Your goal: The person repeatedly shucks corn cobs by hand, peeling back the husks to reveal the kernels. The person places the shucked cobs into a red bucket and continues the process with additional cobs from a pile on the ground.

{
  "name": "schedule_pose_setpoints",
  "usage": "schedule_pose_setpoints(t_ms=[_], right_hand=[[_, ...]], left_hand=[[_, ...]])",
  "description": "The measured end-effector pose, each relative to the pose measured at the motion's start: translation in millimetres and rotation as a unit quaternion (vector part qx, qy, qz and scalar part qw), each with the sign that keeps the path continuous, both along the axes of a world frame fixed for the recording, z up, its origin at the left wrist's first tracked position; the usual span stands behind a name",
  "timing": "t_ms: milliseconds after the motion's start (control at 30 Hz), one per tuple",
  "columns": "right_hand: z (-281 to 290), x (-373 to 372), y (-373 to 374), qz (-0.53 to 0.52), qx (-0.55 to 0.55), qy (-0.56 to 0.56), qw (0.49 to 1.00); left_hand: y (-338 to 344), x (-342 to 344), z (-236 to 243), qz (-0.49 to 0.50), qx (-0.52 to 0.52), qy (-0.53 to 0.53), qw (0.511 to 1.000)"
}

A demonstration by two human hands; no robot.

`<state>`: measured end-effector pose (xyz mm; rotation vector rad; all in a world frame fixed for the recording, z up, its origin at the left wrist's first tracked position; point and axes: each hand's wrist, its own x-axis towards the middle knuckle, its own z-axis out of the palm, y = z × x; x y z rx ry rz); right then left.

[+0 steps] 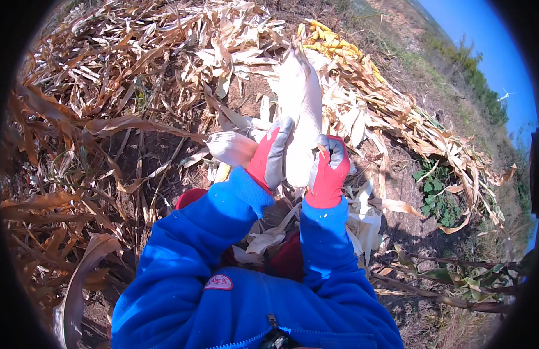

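Outdoor soil [404,187]; dry husks [135,35] far left, yellow corn [333,44] far right. Left fingers [283,135] wrapped, right fingers [337,152] curled shut, gripping pale ear [300,93].

From afar I see the corn [300,96] between left hand [272,154] and right hand [330,171], cobs [332,44] beyond it, leaves [45,203] to its left, weeds [435,196] to its right.

Pale husk [300,93] partly hidden by hands [272,154], blue jacket [240,311] cut off below, turbine [505,95] indistinct
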<state>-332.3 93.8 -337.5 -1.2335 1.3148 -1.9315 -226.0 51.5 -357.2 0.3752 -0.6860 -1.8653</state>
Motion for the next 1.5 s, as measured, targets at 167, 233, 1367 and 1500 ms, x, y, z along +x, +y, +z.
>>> schedule_pose_setpoints(t_ms=[167, 233, 1367, 1500], right_hand=[[9, -23, 9, 0.077, -0.035, 0.134, 0.987], [10, -21, 17, 0.168, -0.045, -0.035, 0.984], [11, -5, 17, 0.088, 0.106, -0.064, 0.988], [10, -5, 19, 0.092, 0.104, -0.085, 0.987]], left_hand=[[-4, 19, 22, 0.008, -0.020, 0.039, 0.999], [-6, 26, 25, -0.007, -0.038, -0.006, 0.999], [-13, 16, 0, 0.054, -0.043, -0.194, 0.979], [-2, 13, 20, 0.060, -0.002, -0.180, 0.982]])
